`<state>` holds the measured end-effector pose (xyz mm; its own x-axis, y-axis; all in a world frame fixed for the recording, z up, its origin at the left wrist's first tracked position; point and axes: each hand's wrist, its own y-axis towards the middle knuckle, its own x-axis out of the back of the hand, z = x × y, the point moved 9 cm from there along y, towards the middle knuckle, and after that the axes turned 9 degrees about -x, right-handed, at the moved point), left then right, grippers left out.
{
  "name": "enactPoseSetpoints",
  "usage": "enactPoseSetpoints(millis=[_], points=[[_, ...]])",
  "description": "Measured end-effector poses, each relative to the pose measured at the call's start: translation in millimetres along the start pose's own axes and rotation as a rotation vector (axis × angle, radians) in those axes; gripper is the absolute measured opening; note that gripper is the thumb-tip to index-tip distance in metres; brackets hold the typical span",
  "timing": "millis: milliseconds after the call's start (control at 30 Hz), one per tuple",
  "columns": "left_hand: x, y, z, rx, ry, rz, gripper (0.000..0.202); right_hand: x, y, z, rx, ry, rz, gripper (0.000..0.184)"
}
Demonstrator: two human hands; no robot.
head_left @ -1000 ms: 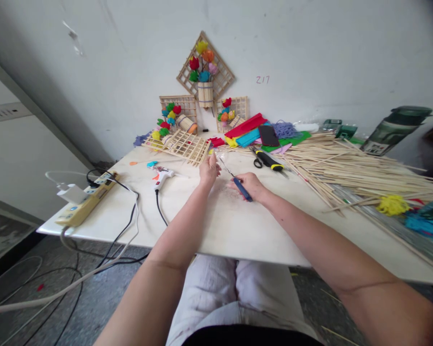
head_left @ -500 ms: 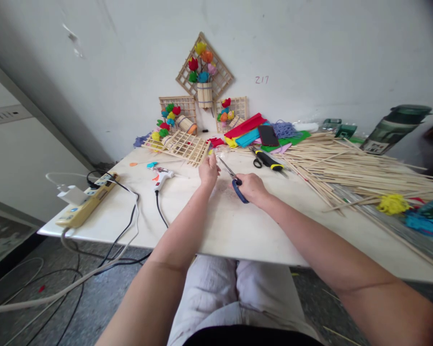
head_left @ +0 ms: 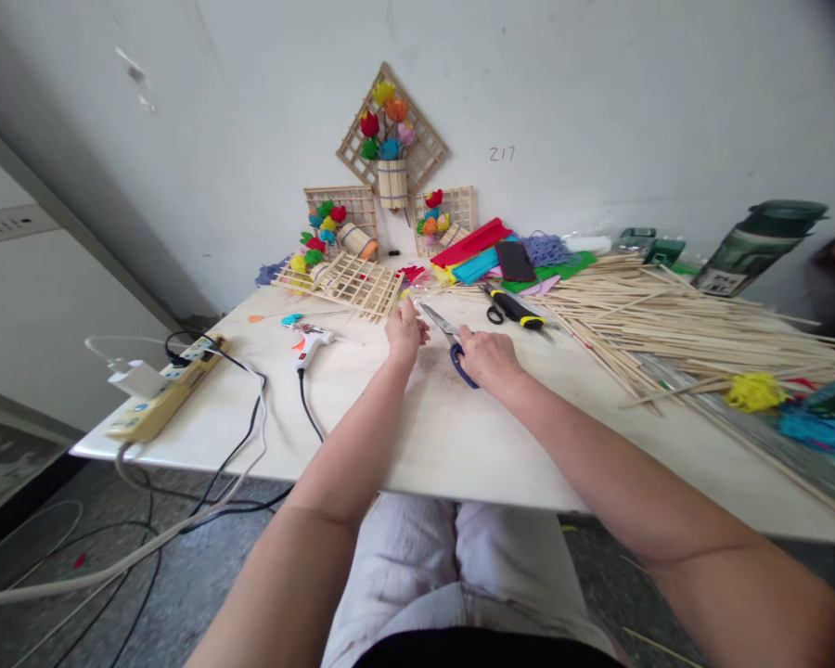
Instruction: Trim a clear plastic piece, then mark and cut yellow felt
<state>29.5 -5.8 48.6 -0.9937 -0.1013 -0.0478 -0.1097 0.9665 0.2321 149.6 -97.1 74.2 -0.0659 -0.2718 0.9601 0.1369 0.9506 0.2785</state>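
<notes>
While the pale worktop (head_left: 459, 445) spread wide, a stick lattice (head_left: 370, 281) rested just beyond the left hand (head_left: 404, 334), whose curled grip perhaps pinched something; I couldn't tell. The right hand (head_left: 491, 358) clasped scissors (head_left: 445, 324), blades angled leftward: a hasty snip risked nicking fingers!

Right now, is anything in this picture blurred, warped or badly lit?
Head view: wide-angle stretch seems to tilt the bottle outward near the right edge; the top-right corner is dark; light looks soft; fine detail blurs at the left hand, though the scissors are recognisable.
</notes>
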Motion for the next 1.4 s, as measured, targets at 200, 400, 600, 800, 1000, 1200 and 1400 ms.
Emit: enactPoseSetpoints(millis=[200,400,600,800,1000,1200,1400], points=[[-0.4,-3,4,0.06,-0.009,0.001,0.035,-1,1,-2,-0.029,-0.003,0.016,0.028],[2.8,1,0,-0.015,0.044,-0.011,0.035,-8,3,-4,-0.037,0.151,0.058,0.031],[6.5,3,2,-0.028,0.008,-0.026,0.037,-6,5,-7,0.018,0.346,0.01,0.036],[0.9,3,6,0.014,-0.079,0.027,0.039,-7,6,-10,0.011,0.367,0.002,0.04],[-3.8,0,3,-0.027,-0.051,0.069,0.037,-7,7,-11,0.004,0.325,0.027,0.04],[-14.5,-4,2,-0.065,-0.011,0.115,0.038,-5,7,-14,-0.013,0.337,0.059,0.04],[-20.4,-8,-1,-0.102,-0.039,0.11,0.039,-4,7,-17,-0.06,0.336,0.099,0.04]])
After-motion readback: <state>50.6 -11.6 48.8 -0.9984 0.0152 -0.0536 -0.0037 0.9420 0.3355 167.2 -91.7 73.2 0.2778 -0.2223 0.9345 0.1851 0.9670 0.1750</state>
